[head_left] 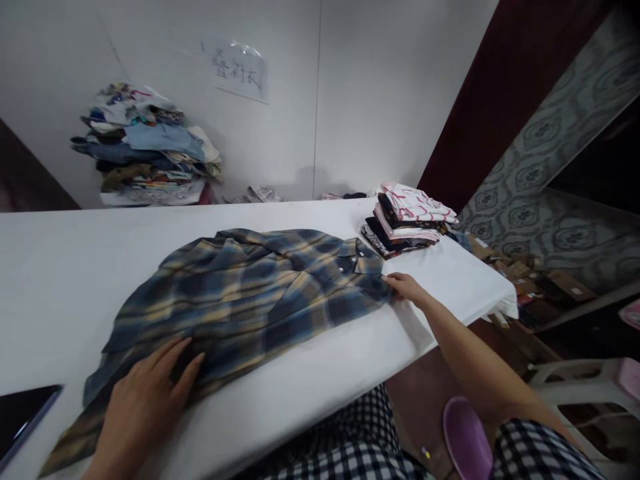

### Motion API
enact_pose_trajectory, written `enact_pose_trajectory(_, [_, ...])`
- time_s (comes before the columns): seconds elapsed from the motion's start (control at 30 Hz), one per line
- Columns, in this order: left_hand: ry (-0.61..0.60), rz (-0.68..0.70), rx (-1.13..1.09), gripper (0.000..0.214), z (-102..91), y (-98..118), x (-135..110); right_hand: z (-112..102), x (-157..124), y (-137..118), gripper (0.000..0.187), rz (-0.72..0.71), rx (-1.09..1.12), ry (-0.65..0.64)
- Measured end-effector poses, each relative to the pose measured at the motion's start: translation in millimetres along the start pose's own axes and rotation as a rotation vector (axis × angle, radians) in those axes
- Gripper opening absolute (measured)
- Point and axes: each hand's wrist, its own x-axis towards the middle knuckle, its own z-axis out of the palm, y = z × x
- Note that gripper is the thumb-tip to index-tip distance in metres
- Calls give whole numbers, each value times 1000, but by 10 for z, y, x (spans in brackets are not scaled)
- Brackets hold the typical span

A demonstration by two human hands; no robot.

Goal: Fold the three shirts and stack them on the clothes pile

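A blue and yellow plaid shirt (250,293) lies spread across the white table (65,267), collar toward the right. My left hand (145,400) lies flat on the shirt's lower end near the table's front edge, fingers stretched out. My right hand (407,288) touches the shirt's edge by the collar on the right, with its fingers bent against the cloth; whether it pinches the fabric is unclear.
A stack of folded clothes (407,220) stands at the table's far right. A tall pile of unfolded garments (145,147) rests against the back wall. A dark tablet (23,413) lies at the front left. Cardboard boxes (520,280) and a plastic stool (580,387) are on the right.
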Motion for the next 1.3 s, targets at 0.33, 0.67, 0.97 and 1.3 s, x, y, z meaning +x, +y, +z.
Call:
enact_pose_trajectory(0.33, [-248,-153,75,32,-389,269,198,175,116,-60,39,-96,206,43])
enact_pose_trajectory(0.67, [-27,-108,145,53,-220,151,217,225,110,-132,38,-411,-69,169])
enact_pose_trajectory(0.97, [-75,-145,26,22,-243,232,336,1554,-234,-1015,48,-795,-557,-314])
enact_pose_trajectory(1.3, [90,-432,-424,28,-409,50,266,1891,-44,-1360,27,-719,-787,-158])
